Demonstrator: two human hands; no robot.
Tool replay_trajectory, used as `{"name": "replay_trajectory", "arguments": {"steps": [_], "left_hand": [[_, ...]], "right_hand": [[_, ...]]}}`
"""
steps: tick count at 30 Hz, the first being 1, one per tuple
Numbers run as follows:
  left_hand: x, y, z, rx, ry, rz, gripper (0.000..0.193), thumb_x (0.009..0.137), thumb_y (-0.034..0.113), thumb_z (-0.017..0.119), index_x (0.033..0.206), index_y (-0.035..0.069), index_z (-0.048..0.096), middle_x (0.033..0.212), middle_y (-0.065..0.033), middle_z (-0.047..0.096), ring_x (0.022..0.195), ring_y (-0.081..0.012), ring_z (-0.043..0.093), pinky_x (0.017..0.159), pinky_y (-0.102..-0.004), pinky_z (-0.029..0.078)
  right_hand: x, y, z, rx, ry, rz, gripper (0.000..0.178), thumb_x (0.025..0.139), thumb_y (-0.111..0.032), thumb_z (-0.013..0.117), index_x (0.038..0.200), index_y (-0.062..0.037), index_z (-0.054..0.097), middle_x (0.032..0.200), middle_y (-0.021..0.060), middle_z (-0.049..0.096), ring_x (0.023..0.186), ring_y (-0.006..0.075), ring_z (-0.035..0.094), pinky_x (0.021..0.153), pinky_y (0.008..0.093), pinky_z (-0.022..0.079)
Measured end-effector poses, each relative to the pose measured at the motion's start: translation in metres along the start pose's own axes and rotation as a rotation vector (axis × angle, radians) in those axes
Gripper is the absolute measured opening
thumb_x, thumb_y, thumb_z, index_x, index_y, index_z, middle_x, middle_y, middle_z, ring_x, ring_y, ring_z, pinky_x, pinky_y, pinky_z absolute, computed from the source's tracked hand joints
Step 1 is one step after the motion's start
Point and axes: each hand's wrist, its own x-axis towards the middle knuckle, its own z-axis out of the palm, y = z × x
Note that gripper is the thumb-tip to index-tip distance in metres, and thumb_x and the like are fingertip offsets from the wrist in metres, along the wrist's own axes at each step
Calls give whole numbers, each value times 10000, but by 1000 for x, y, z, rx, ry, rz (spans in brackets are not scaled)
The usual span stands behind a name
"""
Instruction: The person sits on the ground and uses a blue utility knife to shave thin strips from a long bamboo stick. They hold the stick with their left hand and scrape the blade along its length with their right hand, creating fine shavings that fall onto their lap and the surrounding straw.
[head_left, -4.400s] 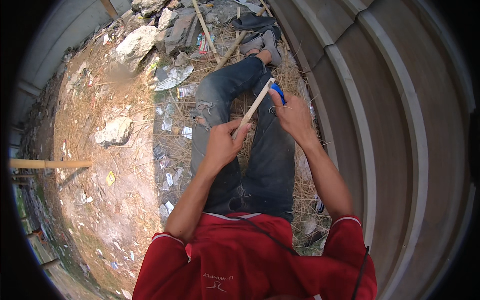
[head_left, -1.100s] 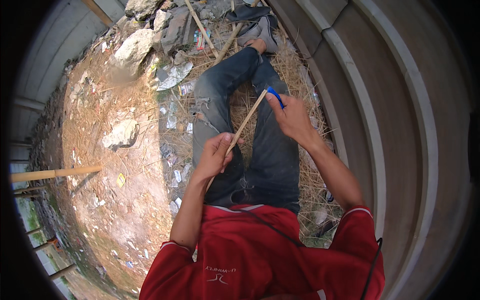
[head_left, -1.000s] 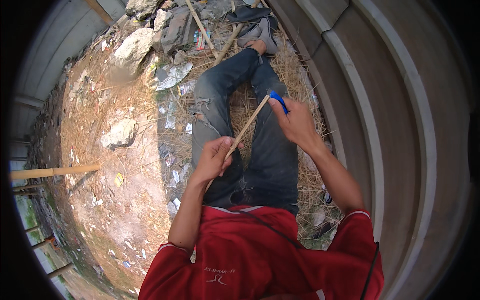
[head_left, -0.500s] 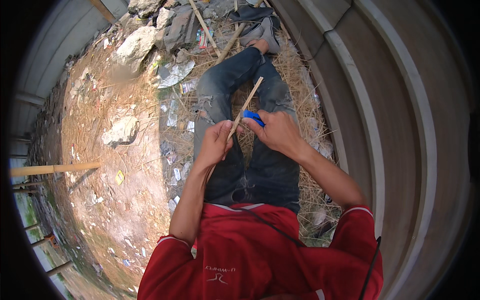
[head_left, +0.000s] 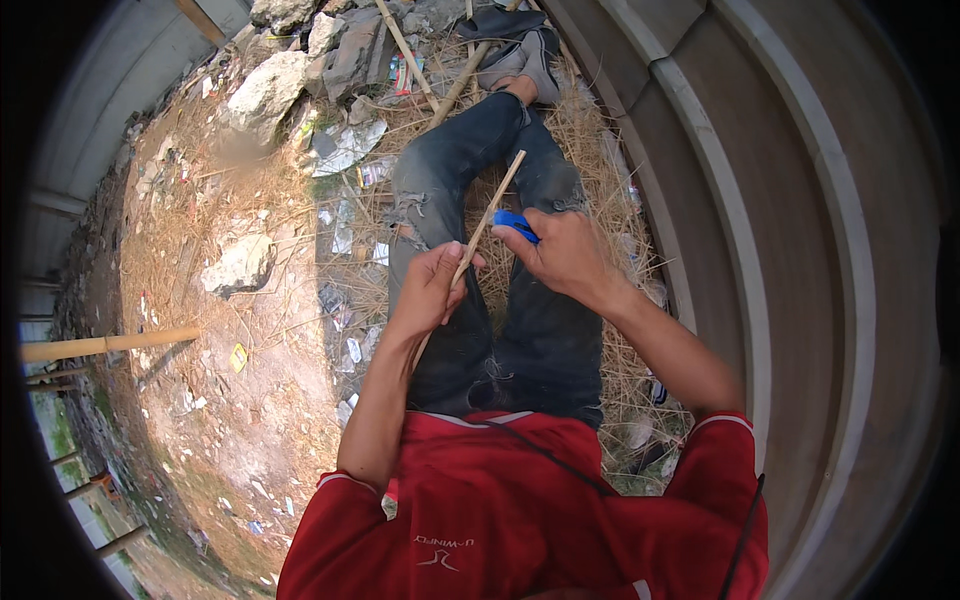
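I sit on dry straw with my legs in dark jeans (head_left: 520,330) stretched out ahead. My left hand (head_left: 432,288) grips a thin pale wooden stick (head_left: 490,215) near its lower part; the stick slants up and away over my knees. My right hand (head_left: 565,255) is closed on a blue-handled tool (head_left: 515,224), held against the stick's middle. The tool's blade is hidden by my fingers.
A curved concrete wall (head_left: 800,250) rises close on my right. Bare dirt with litter, paper scraps and rocks (head_left: 240,265) spreads to the left. A bamboo pole (head_left: 105,345) lies at the far left. More stones, sticks and a shoe (head_left: 520,60) are beyond my feet.
My right hand with the blue tool has slid down the stick toward my left hand, from near the far tip to about its middle. The left hand has stayed on the stick.
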Motion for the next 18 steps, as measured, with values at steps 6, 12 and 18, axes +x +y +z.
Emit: {"name": "replay_trajectory", "arguments": {"steps": [6, 12, 18], "left_hand": [[-10, 3, 3, -2, -53, -53, 511, 1140, 429, 397, 1074, -1, 666, 503, 39, 391, 373, -57, 340, 380, -226, 278], [3, -2, -9, -282, -230, -88, 500, 1141, 442, 373, 1125, 9, 620, 501, 37, 368, 363, -61, 321, 379, -233, 264], [7, -13, 1, -211, -216, -70, 479, 1133, 414, 428, 1269, -13, 596, 571, 18, 480, 422, -66, 430, 419, -210, 350]], "right_hand": [[39, 54, -38, 191, 294, 304, 615, 1028, -543, 590, 808, 25, 677, 571, 154, 548, 550, 262, 545, 568, 417, 421], [20, 15, -23, 620, 219, 185, 406, 979, -412, 728, 860, -25, 685, 663, -42, 535, 632, 56, 443, 573, 288, 368], [26, 23, 11, 822, 216, 242, 337, 943, -355, 793, 887, -39, 690, 700, -55, 549, 642, 40, 431, 588, 266, 373]]}}
